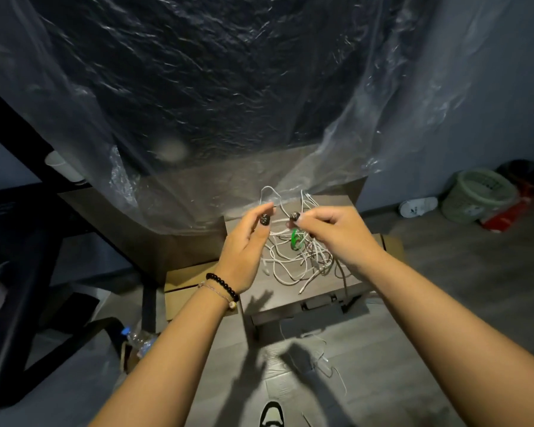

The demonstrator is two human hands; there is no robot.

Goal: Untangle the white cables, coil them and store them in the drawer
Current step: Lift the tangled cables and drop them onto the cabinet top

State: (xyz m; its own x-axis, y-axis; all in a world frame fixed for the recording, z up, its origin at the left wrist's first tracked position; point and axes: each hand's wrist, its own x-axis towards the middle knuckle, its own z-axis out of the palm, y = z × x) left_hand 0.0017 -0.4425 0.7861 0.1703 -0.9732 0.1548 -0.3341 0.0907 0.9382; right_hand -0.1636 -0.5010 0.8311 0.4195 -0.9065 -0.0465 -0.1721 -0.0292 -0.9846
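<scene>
Dim room, grey plank floor (444,303), blue-grey wall on the right, big sheet of clear plastic (198,118) draped over something dark and hanging down onto a small wooden table (330,288).

Head view, the only one:
- White cables (293,257) sit in one tangled heap on the table top, several plug ends sticking out toward the near edge. Something green (295,238) is caught in the knot; can't tell what it is. A few loops rise off the heap between the hands.
- Left hand (244,251) raised over the heap's left side, thumb and forefinger pinching a strand, other fingers loosely curled.
- Right hand (333,232) opposite it, fingertips pinched on a strand near the same spot, rest of the fingers curled in.
- More thin white cord lies on the floor below the table. A laundry basket (478,195) stands by the wall, a plastic bottle (139,337) low on the left.
- Drawer (321,303): a front panel with a slot shows under the table's near edge; looks closed, not sure.

Step, my read: untangling, early. Nothing coiled, nothing stored.

Next move needs: pick one plug end, trace it back, feed it through the loops instead of pulling both hands apart, since that would likely tighten the knot. Free the green item too.
</scene>
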